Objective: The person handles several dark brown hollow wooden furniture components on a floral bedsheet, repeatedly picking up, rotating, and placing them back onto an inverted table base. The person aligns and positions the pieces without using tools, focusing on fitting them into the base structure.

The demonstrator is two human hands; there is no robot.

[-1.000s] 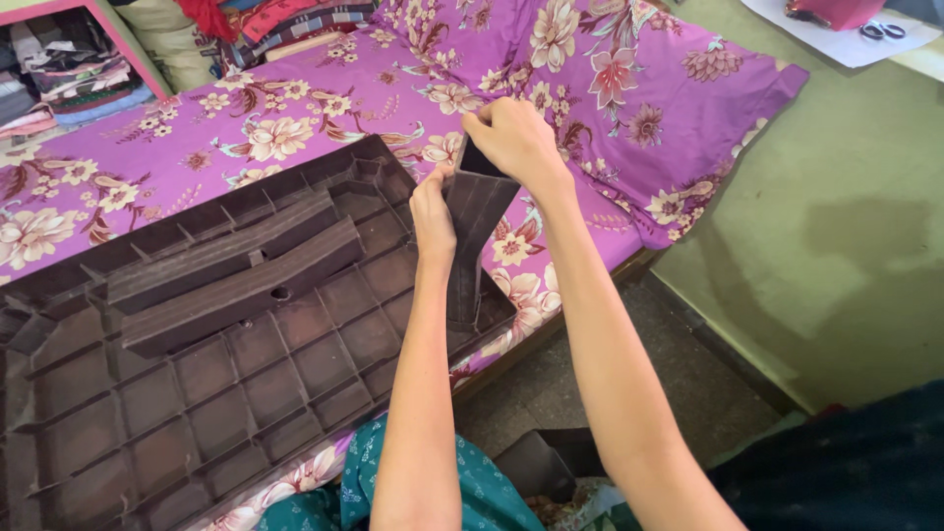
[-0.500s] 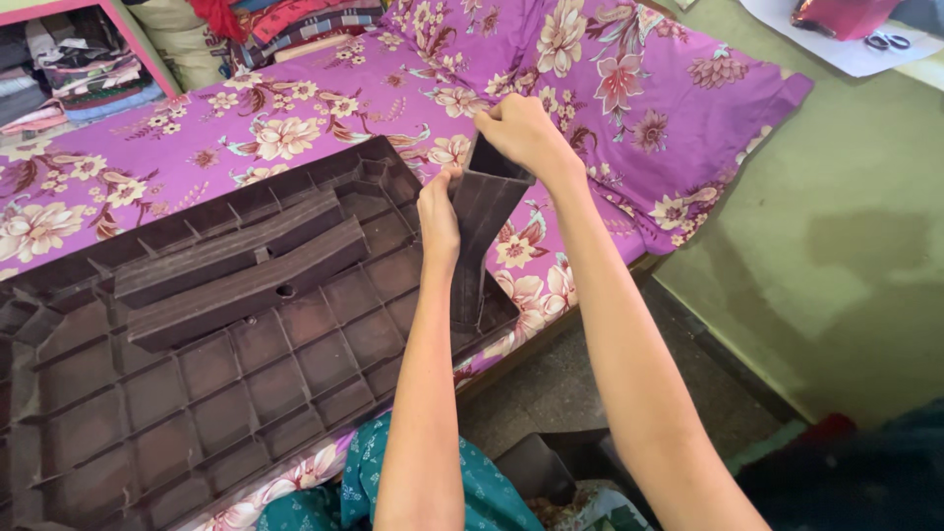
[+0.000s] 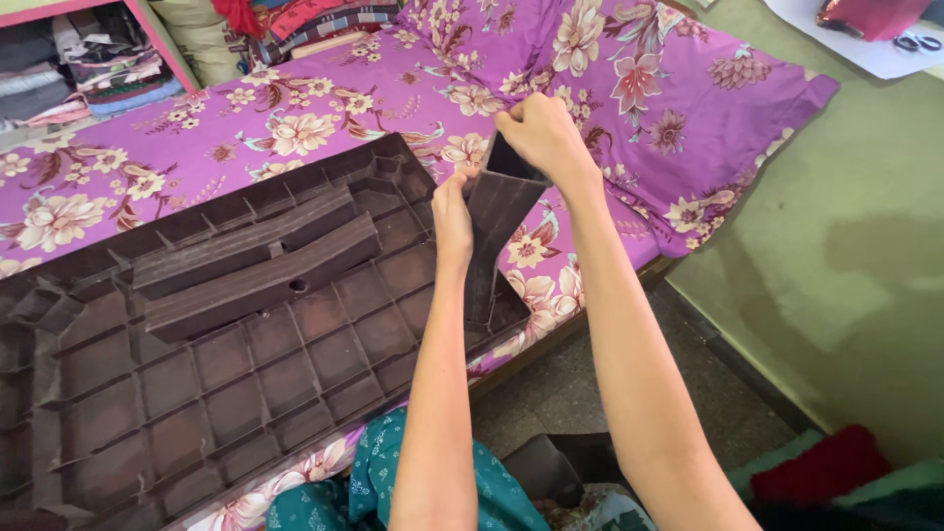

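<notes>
Two bare hands work at the right corner of an upturned brown plastic table top [image 3: 226, 383] lying on a bed [image 3: 688, 118] spread with a purple flowered sheet; the right hand [image 3: 539, 136] closes its grip over the upper end of a brown plastic leg [image 3: 492, 231], fingers curled tight around it; the left hand [image 3: 453, 211] presses flat against the leg's left side, thumb and fingers laid along it rather than wrapped round. The leg stands nearly upright, its long axis running from the table top's corner up toward the head of the bed, leaning a little to the right, wide end high and narrow end low. Its foot meets the ribbed underside at the corner nearest the bed's right edge; the joint itself is hard to make out behind the left wrist. Two more ridged legs [image 3: 256, 261] lie flat and side by side in the grid of ribs, long axes across the table top. The table top's left and near edges are cut off by the frame; the right palm hides the leg's tip. Scissors [image 3: 914, 42] lie on white paper on the green floor at far right, partly cropped.
</notes>
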